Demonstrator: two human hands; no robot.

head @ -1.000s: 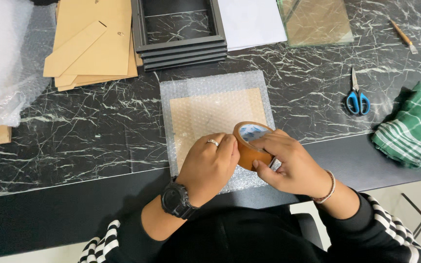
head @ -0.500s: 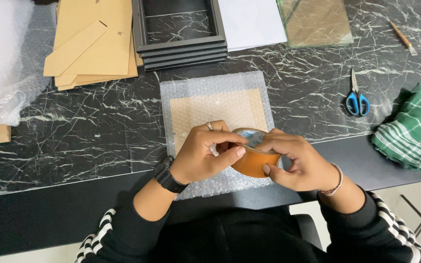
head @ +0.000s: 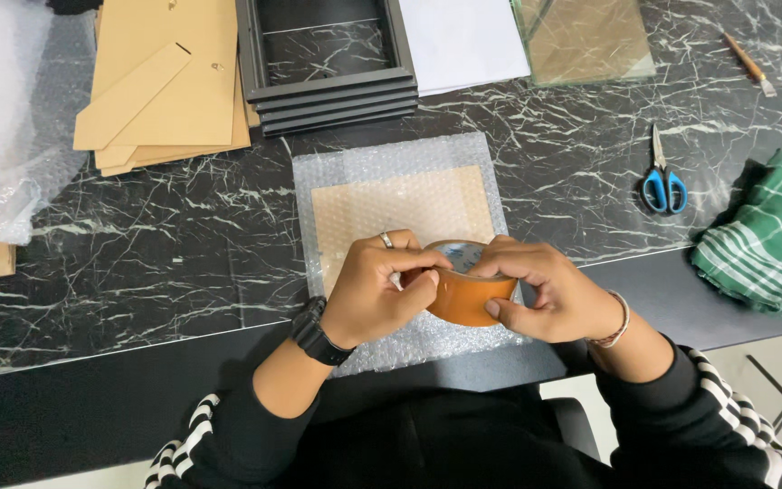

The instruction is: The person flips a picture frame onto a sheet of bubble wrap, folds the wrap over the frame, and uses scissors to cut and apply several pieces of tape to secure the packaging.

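both hands on the tape roll (head: 465, 292), held just above the near edge of the bubble-wrapped board (head: 400, 204). left hand (head: 382, 294) is closed on the roll's left side, thumb and fingers pinching at its rim; ring on one finger, black watch (head: 317, 331) on the wrist. right hand (head: 549, 294) is wrapped around the roll's right side, thumb underneath, fingers over the top; bracelet on that wrist. roll sits between the two hands, tilted so the open core faces up and away. the wrapped board lies flat on the black marble worktop (head: 183, 244), centred in front of the person. far side: stack of black frames (head: 332, 91), cardboard sheets (head: 165, 81) to the left, glass pane (head: 586, 41) to the right. scissors (head: 662, 177) and a green cloth (head: 767, 235) lie well right of the hands, untouched.
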